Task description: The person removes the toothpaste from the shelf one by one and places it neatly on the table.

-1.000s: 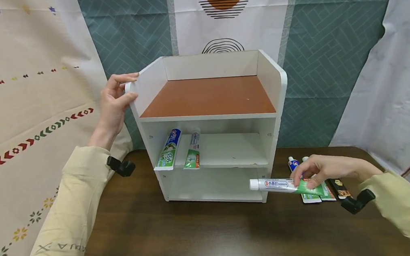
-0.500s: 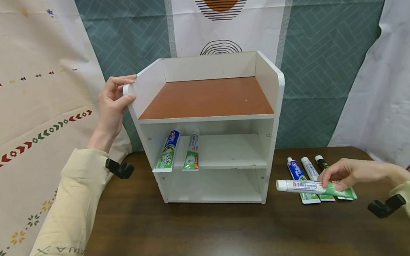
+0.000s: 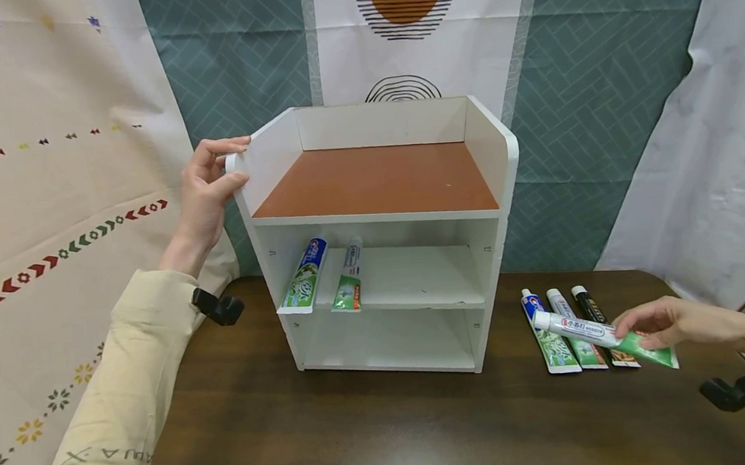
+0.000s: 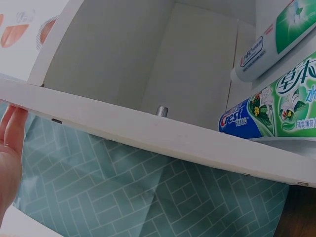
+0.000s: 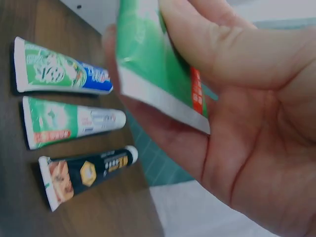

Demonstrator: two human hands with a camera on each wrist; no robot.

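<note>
My right hand point(image 3: 682, 322) pinches a white-and-green toothpaste tube point(image 3: 577, 328) by its green end, above the table at the right. Its white cap points left, over three tubes lying side by side: a blue-and-green one point(image 3: 559, 355), a white-and-green one point(image 3: 587, 355) and a black one point(image 3: 590, 305). With fingers and thumb, my left hand point(image 3: 201, 188) grips the upper left side panel of a white shelf unit point(image 3: 371, 219). On its middle shelf lie a blue-and-green toothpaste tube point(image 3: 303, 277) and a white-and-green tube point(image 3: 348, 277), crimped ends forward.
Above the middle shelf is a brown top board point(image 3: 375, 180) with raised white sides. A lower compartment point(image 3: 382, 342) opens at the front. The unit stands on a dark wooden table point(image 3: 364, 440). Patterned cloth point(image 3: 613, 93) hangs behind and at both sides.
My right hand has moved right with the toothpaste tube, away from the shelf unit, and the tube's cap end now tilts upward. The three tubes on the table are more exposed. My left hand keeps its place.
</note>
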